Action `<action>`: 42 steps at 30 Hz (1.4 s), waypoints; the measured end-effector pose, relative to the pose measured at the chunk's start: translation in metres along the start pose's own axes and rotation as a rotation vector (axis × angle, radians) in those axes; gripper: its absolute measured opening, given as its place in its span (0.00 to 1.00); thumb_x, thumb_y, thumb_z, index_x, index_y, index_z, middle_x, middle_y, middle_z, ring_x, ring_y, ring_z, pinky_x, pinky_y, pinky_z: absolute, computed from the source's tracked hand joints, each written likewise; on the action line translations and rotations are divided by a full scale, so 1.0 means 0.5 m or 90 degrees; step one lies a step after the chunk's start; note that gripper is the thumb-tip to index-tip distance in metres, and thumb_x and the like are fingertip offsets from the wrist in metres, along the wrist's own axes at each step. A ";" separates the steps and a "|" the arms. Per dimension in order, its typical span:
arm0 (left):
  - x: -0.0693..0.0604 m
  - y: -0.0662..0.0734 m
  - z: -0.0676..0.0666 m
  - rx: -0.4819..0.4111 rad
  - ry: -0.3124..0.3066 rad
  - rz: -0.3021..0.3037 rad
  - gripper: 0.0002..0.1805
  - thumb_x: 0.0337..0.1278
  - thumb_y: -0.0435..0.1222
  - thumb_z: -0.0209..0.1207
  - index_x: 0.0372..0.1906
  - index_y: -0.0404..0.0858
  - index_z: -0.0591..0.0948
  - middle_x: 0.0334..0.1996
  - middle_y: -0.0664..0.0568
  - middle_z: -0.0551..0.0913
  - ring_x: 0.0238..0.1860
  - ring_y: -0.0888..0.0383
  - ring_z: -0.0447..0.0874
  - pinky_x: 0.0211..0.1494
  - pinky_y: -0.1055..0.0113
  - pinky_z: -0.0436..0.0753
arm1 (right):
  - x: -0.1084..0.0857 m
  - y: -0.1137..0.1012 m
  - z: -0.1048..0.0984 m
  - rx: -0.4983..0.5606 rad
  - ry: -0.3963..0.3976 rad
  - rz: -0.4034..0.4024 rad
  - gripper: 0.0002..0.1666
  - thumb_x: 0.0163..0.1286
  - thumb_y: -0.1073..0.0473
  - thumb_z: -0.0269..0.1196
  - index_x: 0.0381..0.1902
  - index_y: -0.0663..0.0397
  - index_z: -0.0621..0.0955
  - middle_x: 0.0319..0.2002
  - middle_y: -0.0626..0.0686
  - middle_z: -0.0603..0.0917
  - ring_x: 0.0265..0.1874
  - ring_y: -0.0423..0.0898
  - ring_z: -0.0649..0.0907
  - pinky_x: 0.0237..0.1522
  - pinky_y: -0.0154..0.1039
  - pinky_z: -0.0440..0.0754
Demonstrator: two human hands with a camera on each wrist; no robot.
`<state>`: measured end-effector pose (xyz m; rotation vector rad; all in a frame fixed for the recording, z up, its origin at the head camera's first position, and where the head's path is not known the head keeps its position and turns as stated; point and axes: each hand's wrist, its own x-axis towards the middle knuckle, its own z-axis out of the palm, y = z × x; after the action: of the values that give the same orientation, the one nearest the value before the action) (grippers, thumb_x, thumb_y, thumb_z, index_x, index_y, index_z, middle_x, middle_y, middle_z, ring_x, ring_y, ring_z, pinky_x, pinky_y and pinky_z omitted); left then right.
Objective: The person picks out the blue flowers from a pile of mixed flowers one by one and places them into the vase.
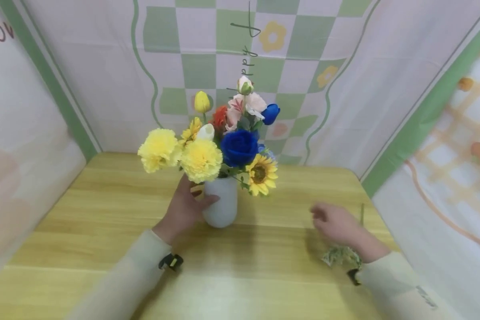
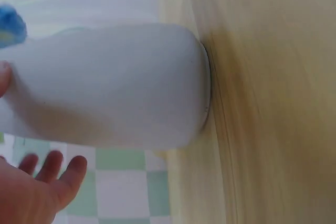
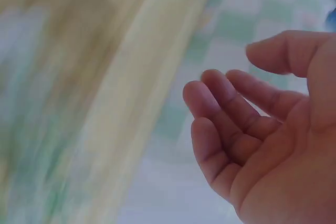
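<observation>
A white vase [image 1: 221, 202] stands upright on the table, holding yellow carnations [image 1: 201, 161], a blue rose [image 1: 240, 148], a sunflower [image 1: 262, 174] and several other flowers. My left hand [image 1: 186, 206] is at the vase's left side, its thumb against the wall. In the left wrist view the vase [image 2: 115, 85] fills the middle, and a gap separates it from the fingers [image 2: 71, 179]. Over the table's right part is my right hand [image 1: 338, 224], holding nothing. Its fingers [image 3: 210, 156] are loosely bent, with the thumb apart. The vase's far side is hidden.
A green-and-white leafy sprig [image 1: 342, 256] lies on the table under the right wrist, partly covered; a thin green stem [image 1: 362, 214] shows beyond it. The wooden table [image 1: 240, 284] meets a checked cloth backdrop [image 1: 200, 71] at the back, with cloth walls on both sides.
</observation>
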<state>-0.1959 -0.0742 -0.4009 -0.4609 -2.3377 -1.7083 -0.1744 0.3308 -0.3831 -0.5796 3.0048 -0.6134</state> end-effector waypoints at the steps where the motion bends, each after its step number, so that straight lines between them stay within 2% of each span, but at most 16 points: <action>1: 0.001 -0.003 -0.006 -0.001 0.000 -0.004 0.38 0.57 0.42 0.71 0.69 0.46 0.65 0.63 0.51 0.70 0.63 0.46 0.72 0.60 0.47 0.77 | -0.014 0.029 -0.008 -0.018 -0.001 0.006 0.20 0.68 0.64 0.61 0.55 0.70 0.77 0.43 0.62 0.84 0.42 0.60 0.84 0.44 0.60 0.82; 4: 0.004 -0.009 -0.020 -0.003 -0.003 -0.009 0.26 0.60 0.41 0.69 0.59 0.41 0.71 0.61 0.50 0.73 0.61 0.45 0.74 0.62 0.47 0.75 | -0.054 0.108 -0.031 -0.055 0.000 0.017 0.18 0.68 0.66 0.61 0.53 0.73 0.77 0.41 0.63 0.84 0.40 0.62 0.83 0.41 0.61 0.81; 6: 0.008 -0.013 -0.029 -0.002 -0.010 -0.004 0.22 0.62 0.39 0.67 0.55 0.39 0.71 0.61 0.48 0.74 0.62 0.46 0.74 0.63 0.48 0.75 | -0.079 0.154 -0.044 -0.070 -0.002 0.033 0.19 0.69 0.67 0.59 0.54 0.75 0.77 0.43 0.67 0.83 0.42 0.65 0.83 0.42 0.63 0.81; 11: 0.021 -0.022 -0.045 -0.020 -0.015 0.016 0.35 0.65 0.36 0.64 0.72 0.39 0.61 0.64 0.43 0.73 0.63 0.43 0.73 0.64 0.48 0.73 | -0.120 0.240 -0.049 -0.100 0.005 0.050 0.25 0.65 0.73 0.54 0.60 0.75 0.73 0.54 0.76 0.75 0.51 0.74 0.76 0.50 0.69 0.73; 13: 0.026 -0.026 -0.048 -0.013 -0.005 0.017 0.40 0.66 0.36 0.63 0.77 0.40 0.56 0.64 0.41 0.72 0.63 0.40 0.73 0.64 0.48 0.73 | -0.128 0.261 -0.040 -0.128 0.028 0.013 0.26 0.63 0.76 0.55 0.61 0.74 0.72 0.56 0.78 0.73 0.53 0.76 0.72 0.52 0.71 0.70; 15: 0.031 -0.029 -0.050 0.010 0.008 0.007 0.40 0.68 0.37 0.62 0.77 0.40 0.55 0.64 0.41 0.72 0.62 0.41 0.73 0.64 0.49 0.74 | -0.133 0.276 -0.029 -0.163 0.059 -0.044 0.27 0.59 0.77 0.57 0.59 0.73 0.74 0.56 0.78 0.73 0.54 0.76 0.72 0.53 0.71 0.70; 19: 0.037 -0.033 -0.054 0.072 0.027 -0.018 0.38 0.69 0.39 0.59 0.77 0.38 0.55 0.64 0.37 0.71 0.61 0.41 0.74 0.63 0.50 0.74 | -0.140 0.290 -0.012 -0.216 0.079 -0.090 0.27 0.59 0.76 0.60 0.59 0.70 0.76 0.58 0.76 0.71 0.52 0.76 0.74 0.48 0.71 0.74; 23: 0.030 -0.044 -0.067 0.152 0.010 -0.038 0.35 0.72 0.41 0.55 0.76 0.34 0.57 0.67 0.35 0.68 0.64 0.39 0.69 0.65 0.45 0.71 | -0.144 0.291 -0.003 -0.179 0.033 -0.020 0.24 0.70 0.70 0.56 0.64 0.65 0.74 0.59 0.73 0.74 0.54 0.74 0.75 0.53 0.72 0.70; 26: 0.022 -0.054 -0.085 0.255 -0.024 -0.033 0.35 0.73 0.46 0.53 0.75 0.31 0.59 0.70 0.32 0.64 0.69 0.36 0.63 0.69 0.42 0.63 | -0.144 0.297 0.004 -0.183 0.039 -0.009 0.24 0.67 0.69 0.59 0.62 0.65 0.75 0.54 0.70 0.78 0.52 0.72 0.76 0.53 0.71 0.70; 29: 0.013 -0.063 -0.107 0.391 -0.045 -0.017 0.37 0.74 0.51 0.50 0.74 0.28 0.60 0.71 0.28 0.58 0.71 0.32 0.55 0.72 0.39 0.55 | -0.142 0.307 0.012 -0.226 0.096 -0.043 0.16 0.59 0.70 0.64 0.46 0.61 0.81 0.48 0.65 0.82 0.46 0.67 0.80 0.48 0.67 0.76; 31: 0.005 -0.067 -0.121 0.463 -0.048 -0.016 0.39 0.73 0.53 0.50 0.73 0.27 0.61 0.71 0.25 0.57 0.71 0.28 0.52 0.72 0.37 0.51 | -0.140 0.310 0.015 -0.252 0.126 -0.058 0.09 0.57 0.70 0.63 0.34 0.53 0.79 0.42 0.58 0.83 0.41 0.62 0.82 0.43 0.62 0.79; 32: 0.002 -0.069 -0.127 0.486 -0.049 -0.021 0.39 0.73 0.53 0.50 0.72 0.26 0.61 0.71 0.24 0.56 0.71 0.27 0.51 0.72 0.36 0.50 | -0.140 0.311 0.015 -0.259 0.127 -0.058 0.10 0.58 0.70 0.63 0.30 0.48 0.77 0.37 0.53 0.82 0.36 0.58 0.82 0.39 0.59 0.81; 34: -0.006 -0.071 -0.139 0.507 -0.048 -0.038 0.39 0.73 0.52 0.51 0.72 0.25 0.61 0.70 0.23 0.55 0.71 0.26 0.50 0.72 0.35 0.48 | -0.139 0.310 0.015 -0.265 0.109 -0.045 0.15 0.60 0.69 0.61 0.25 0.42 0.72 0.30 0.46 0.79 0.29 0.52 0.80 0.32 0.54 0.81; 37: -0.013 -0.068 -0.151 0.511 -0.047 -0.051 0.38 0.73 0.50 0.52 0.71 0.24 0.61 0.70 0.21 0.54 0.70 0.26 0.49 0.71 0.35 0.48 | -0.138 0.306 0.011 -0.258 0.069 -0.037 0.16 0.58 0.68 0.63 0.26 0.39 0.74 0.26 0.41 0.76 0.24 0.47 0.79 0.27 0.52 0.80; 42: -0.023 -0.055 -0.159 0.506 -0.044 -0.044 0.37 0.73 0.48 0.52 0.71 0.23 0.61 0.70 0.21 0.54 0.70 0.26 0.50 0.70 0.34 0.50 | -0.136 0.293 0.016 -0.241 0.042 -0.107 0.16 0.53 0.67 0.70 0.32 0.39 0.80 0.30 0.37 0.75 0.27 0.42 0.80 0.30 0.47 0.82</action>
<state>-0.1964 -0.1588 -0.4048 -0.2819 -2.8299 -0.6613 -0.1623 0.4772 -0.4502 -0.8497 3.1746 -0.0590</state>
